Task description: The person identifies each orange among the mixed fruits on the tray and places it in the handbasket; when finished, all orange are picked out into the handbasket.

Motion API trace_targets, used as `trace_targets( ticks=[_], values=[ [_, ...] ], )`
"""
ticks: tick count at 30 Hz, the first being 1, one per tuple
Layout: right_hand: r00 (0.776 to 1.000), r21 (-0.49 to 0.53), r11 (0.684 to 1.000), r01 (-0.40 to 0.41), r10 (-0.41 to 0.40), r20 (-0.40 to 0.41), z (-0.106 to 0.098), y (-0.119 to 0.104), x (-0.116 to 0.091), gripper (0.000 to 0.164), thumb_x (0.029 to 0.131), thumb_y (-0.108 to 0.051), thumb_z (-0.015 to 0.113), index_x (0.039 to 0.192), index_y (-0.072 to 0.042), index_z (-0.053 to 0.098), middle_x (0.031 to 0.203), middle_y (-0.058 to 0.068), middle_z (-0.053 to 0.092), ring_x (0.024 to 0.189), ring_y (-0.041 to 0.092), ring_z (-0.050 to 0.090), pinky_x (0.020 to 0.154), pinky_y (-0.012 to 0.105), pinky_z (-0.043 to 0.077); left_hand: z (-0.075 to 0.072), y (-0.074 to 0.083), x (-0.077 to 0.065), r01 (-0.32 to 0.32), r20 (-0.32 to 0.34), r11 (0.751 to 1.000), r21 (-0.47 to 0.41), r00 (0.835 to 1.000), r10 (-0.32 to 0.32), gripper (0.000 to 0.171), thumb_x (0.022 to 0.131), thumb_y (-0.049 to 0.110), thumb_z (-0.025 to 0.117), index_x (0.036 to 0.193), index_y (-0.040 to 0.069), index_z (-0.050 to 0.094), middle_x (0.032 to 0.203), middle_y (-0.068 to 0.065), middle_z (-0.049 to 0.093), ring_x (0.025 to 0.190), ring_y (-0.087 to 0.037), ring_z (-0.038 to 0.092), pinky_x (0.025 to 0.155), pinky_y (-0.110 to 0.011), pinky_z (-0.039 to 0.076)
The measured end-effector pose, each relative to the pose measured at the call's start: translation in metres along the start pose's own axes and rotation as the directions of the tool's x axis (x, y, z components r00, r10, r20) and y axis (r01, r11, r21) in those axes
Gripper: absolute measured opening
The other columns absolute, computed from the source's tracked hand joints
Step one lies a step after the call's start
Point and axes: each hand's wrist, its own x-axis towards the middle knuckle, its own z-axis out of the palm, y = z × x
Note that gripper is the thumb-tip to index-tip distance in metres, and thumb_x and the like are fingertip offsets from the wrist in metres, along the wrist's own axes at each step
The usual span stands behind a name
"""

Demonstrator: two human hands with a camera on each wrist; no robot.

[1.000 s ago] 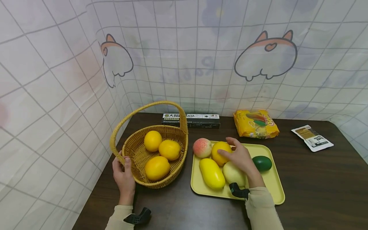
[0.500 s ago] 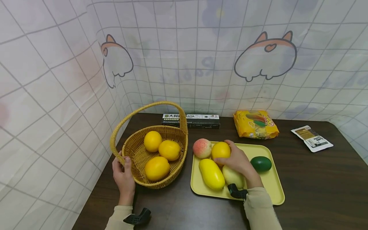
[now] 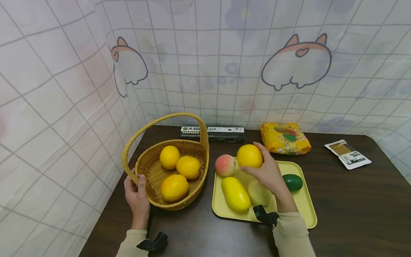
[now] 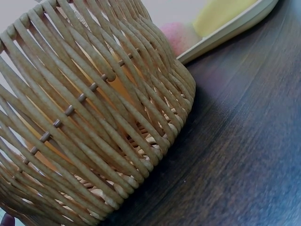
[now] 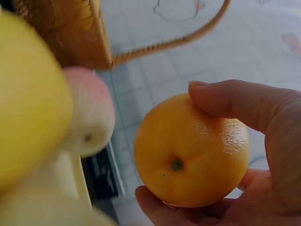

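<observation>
My right hand (image 3: 269, 172) holds an orange (image 3: 249, 156) above the back of the yellow tray (image 3: 306, 210). In the right wrist view the thumb lies on one side of the orange (image 5: 188, 150) and fingers curl under the other, its green stem spot showing. On the tray sit a peach (image 3: 225, 165), a yellow mango (image 3: 236, 194), a pale round fruit (image 3: 258, 193) partly behind the wrist, and a dark green fruit (image 3: 292, 182). My left hand (image 3: 137, 194) grips the left side of the wicker basket (image 3: 151, 178) at the handle's base. Inside lie three yellow-orange fruits (image 3: 174, 187).
A black pasta box (image 3: 224, 135) stands behind the basket along the wall. At the back lies a yellow snack bag (image 3: 285, 138), with a small white-and-brown pouch (image 3: 349, 154) farther right. The basket's tall arched handle (image 3: 173, 115) rises over its opening. A patterned cloth hangs behind.
My right hand has closed round the orange and lifted it off the tray, upward and slightly back. The left hand keeps its place at the basket.
</observation>
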Motion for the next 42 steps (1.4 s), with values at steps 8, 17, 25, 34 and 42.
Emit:
trace_targets(
  ticks=[8, 17, 25, 34, 42],
  values=[
    [0.989, 0.148, 0.978, 0.144, -0.148, 0.017, 0.039, -0.039, -0.015, 0.091, 0.076, -0.027, 0.084, 0.151, -0.025, 0.031, 0.139, 0.009, 0.050, 0.109, 0.029, 0.057, 0.087, 0.047, 0.051, -0.001, 0.000, 0.001, 0.013, -0.003, 1.000, -0.004, 1.000, -0.013, 0.030, 0.098, 0.011, 0.055, 0.109, -0.017, 0.050, 0.139, -0.027, 0.042, 0.114, -0.017, 0.048, 0.091, -0.016, 0.037],
    [0.951, 0.225, 0.935, 0.274, -0.299, 0.082, 0.092, -0.063, -0.030, 0.089, 0.071, -0.016, 0.087, 0.146, -0.029, 0.041, 0.139, -0.003, 0.050, 0.111, 0.021, 0.056, 0.089, 0.044, 0.049, 0.000, 0.001, 0.000, 0.031, 0.003, 0.999, -0.015, 1.000, -0.031, 0.022, 0.098, 0.011, 0.056, 0.104, -0.011, 0.053, 0.140, -0.026, 0.042, 0.114, -0.018, 0.048, 0.088, -0.016, 0.038],
    [0.911, 0.100, 0.919, 0.380, -0.391, 0.134, 0.122, -0.076, -0.032, 0.087, 0.072, -0.020, 0.086, 0.145, -0.033, 0.042, 0.142, -0.011, 0.046, 0.116, 0.015, 0.052, 0.093, 0.043, 0.045, -0.001, 0.002, 0.001, 0.032, 0.012, 0.999, -0.020, 0.999, -0.031, 0.029, 0.099, 0.010, 0.054, 0.108, -0.018, 0.050, 0.141, -0.027, 0.040, 0.120, -0.036, 0.043, 0.090, -0.015, 0.037],
    [0.904, -0.017, 0.917, 0.398, -0.390, 0.175, 0.141, -0.080, -0.022, 0.082, 0.076, -0.029, 0.083, 0.147, -0.025, 0.042, 0.145, -0.006, 0.045, 0.118, 0.018, 0.052, 0.095, 0.043, 0.046, 0.001, 0.003, 0.002, 0.028, 0.016, 0.999, -0.021, 1.000, -0.027, 0.027, 0.098, 0.011, 0.055, 0.104, -0.015, 0.050, 0.141, -0.028, 0.040, 0.121, -0.040, 0.042, 0.093, -0.018, 0.036],
    [0.935, -0.046, 0.939, 0.341, -0.334, 0.122, 0.148, -0.080, -0.011, 0.083, 0.079, -0.033, 0.081, 0.149, -0.024, 0.037, 0.148, 0.002, 0.042, 0.121, 0.026, 0.052, 0.095, 0.048, 0.046, -0.001, 0.003, 0.001, 0.020, 0.014, 1.000, -0.015, 1.000, -0.020, 0.028, 0.098, 0.012, 0.055, 0.104, -0.015, 0.051, 0.142, -0.028, 0.039, 0.120, -0.041, 0.042, 0.090, -0.019, 0.036]
  ],
)
